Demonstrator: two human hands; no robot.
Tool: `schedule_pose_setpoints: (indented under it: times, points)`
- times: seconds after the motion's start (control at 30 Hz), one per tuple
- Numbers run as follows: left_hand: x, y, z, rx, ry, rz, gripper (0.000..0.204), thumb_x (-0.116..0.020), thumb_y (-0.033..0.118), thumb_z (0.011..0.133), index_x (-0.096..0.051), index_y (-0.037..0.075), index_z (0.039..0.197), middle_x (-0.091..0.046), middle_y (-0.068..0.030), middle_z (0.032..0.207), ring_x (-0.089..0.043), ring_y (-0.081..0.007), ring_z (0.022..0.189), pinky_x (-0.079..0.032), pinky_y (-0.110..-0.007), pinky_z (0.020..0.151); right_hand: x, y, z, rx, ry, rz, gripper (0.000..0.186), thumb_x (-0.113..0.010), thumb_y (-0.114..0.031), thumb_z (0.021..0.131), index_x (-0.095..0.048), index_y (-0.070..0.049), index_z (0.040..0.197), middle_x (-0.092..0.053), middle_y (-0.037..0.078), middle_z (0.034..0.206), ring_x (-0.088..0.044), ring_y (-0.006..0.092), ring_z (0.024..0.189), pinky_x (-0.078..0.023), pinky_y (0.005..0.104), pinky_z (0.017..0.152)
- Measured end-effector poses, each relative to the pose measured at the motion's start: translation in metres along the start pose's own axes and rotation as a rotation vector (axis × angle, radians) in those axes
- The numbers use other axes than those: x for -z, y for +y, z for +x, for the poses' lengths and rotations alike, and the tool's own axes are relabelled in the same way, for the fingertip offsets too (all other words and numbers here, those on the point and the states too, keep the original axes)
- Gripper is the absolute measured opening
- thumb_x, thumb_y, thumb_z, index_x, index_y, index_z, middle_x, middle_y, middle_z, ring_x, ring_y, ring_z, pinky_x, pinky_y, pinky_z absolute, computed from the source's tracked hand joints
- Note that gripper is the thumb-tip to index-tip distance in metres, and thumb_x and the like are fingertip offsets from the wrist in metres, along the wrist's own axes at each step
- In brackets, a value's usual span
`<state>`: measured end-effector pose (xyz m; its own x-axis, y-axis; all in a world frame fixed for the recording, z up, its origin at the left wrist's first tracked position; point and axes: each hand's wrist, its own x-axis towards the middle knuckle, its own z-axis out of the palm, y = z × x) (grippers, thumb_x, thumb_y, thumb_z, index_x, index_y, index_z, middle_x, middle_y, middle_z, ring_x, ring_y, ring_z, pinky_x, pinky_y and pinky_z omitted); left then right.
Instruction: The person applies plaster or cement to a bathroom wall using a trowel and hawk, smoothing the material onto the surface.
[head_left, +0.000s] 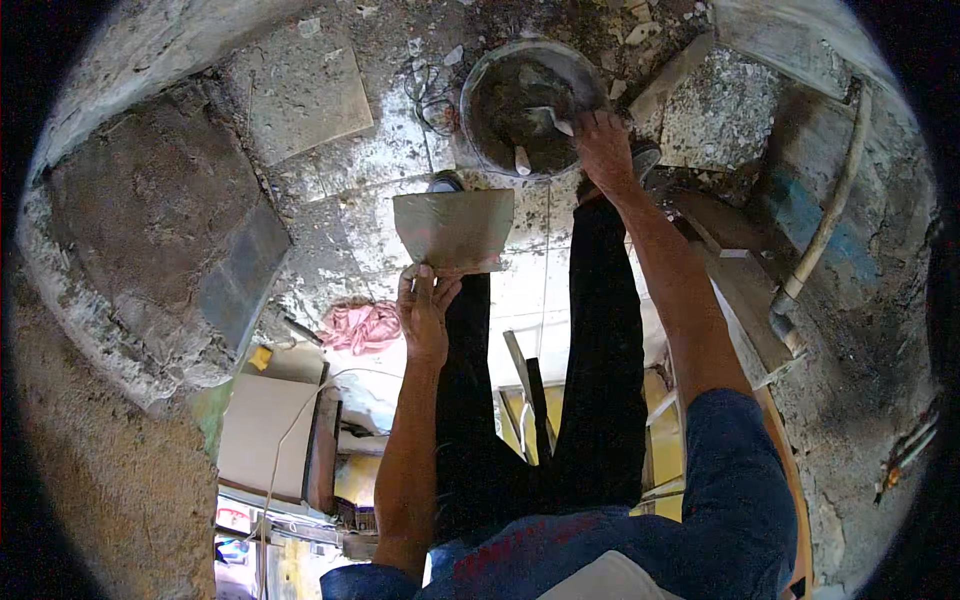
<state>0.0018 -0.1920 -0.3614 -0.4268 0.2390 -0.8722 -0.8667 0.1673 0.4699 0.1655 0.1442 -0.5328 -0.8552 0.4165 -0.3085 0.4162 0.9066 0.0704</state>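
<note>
The right hand curls round a trowel in the tub; the left hand pinches a tile near the tub.

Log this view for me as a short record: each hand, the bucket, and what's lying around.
Left hand: the left hand pinches a flat grey tile-like piece by its near edge
Right hand: the right hand grips a small trowel-like tool, its end inside the bucket
Bucket: round, holding a dark grey mix; a pale handle-like piece shows at its near side
Left side: pink cloth; square slab further away
Right side: bent pipe
</note>
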Motion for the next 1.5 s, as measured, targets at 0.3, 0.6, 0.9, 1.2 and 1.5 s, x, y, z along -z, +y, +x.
schedule_pose_setpoints:
  times: [0.3, 0.6, 0.9, 1.2, 1.5]
  points:
    - [0.019, 0.012, 0.016, 0.017, 0.052, 0.067, 0.030, -0.059, 0.029, 0.104, -0.051, 0.008, 0.125, -0.068, -0.0110, 0.109, -0.071, -0.0289, 0.101, -0.058, -0.043, 0.088, 0.059, -0.061, 0.002, -0.212, -0.125, 0.082, 0.051, -0.065, -0.016, 0.089, -0.055, -0.004, 0.138, -0.064, 0.021, 0.119, -0.069, 0.0334, 0.093, -0.059, 0.0504, 0.072]
    - [0.001, 0.010, 0.026, 0.024, 0.000, 0.096, 0.034, -0.059, 0.032, 0.104, -0.052, 0.006, 0.125, -0.067, -0.0110, 0.110, -0.071, -0.0259, 0.098, -0.058, -0.039, 0.087, -0.014, -0.057, -0.002, -0.466, -0.182, 0.302, 0.050, -0.064, -0.043, 0.094, -0.059, -0.002, 0.122, -0.066, 0.026, 0.107, -0.072, 0.0365, 0.083, -0.061, 0.0461, 0.062]
    - [0.021, 0.006, 0.035, 0.005, 0.002, 0.122, 0.040, -0.062, 0.035, 0.102, -0.053, 0.003, 0.126, -0.067, -0.0099, 0.110, -0.072, -0.0261, 0.100, -0.059, -0.040, 0.090, 0.019, -0.073, 0.008, -0.419, -0.132, 0.357, 0.057, -0.066, -0.050, 0.092, -0.060, -0.006, 0.129, -0.070, 0.022, 0.103, -0.073, 0.0357, 0.073, -0.060, 0.0489, 0.056]
    - [0.009, 0.010, 0.048, 0.030, 0.020, 0.156, 0.037, -0.061, 0.028, 0.103, -0.053, 0.003, 0.127, -0.066, -0.0097, 0.109, -0.072, -0.0261, 0.099, -0.061, -0.038, 0.087, 0.015, -0.080, 0.014, -0.425, -0.135, 0.467, 0.052, -0.066, -0.047, 0.093, -0.061, -0.012, 0.131, -0.069, 0.020, 0.110, -0.073, 0.0374, 0.078, -0.061, 0.0478, 0.064]
    - [-0.009, 0.008, 0.074, -0.035, 0.022, 0.112, 0.031, -0.061, 0.025, 0.103, -0.052, 0.009, 0.127, -0.062, -0.0101, 0.112, -0.072, -0.0301, 0.095, -0.062, -0.041, 0.080, -0.059, -0.029, -0.051, -0.477, -0.148, 1.108, 0.057, -0.069, -0.045, 0.089, -0.062, -0.009, 0.133, -0.070, 0.021, 0.113, -0.069, 0.0380, 0.101, -0.055, 0.0473, 0.089]
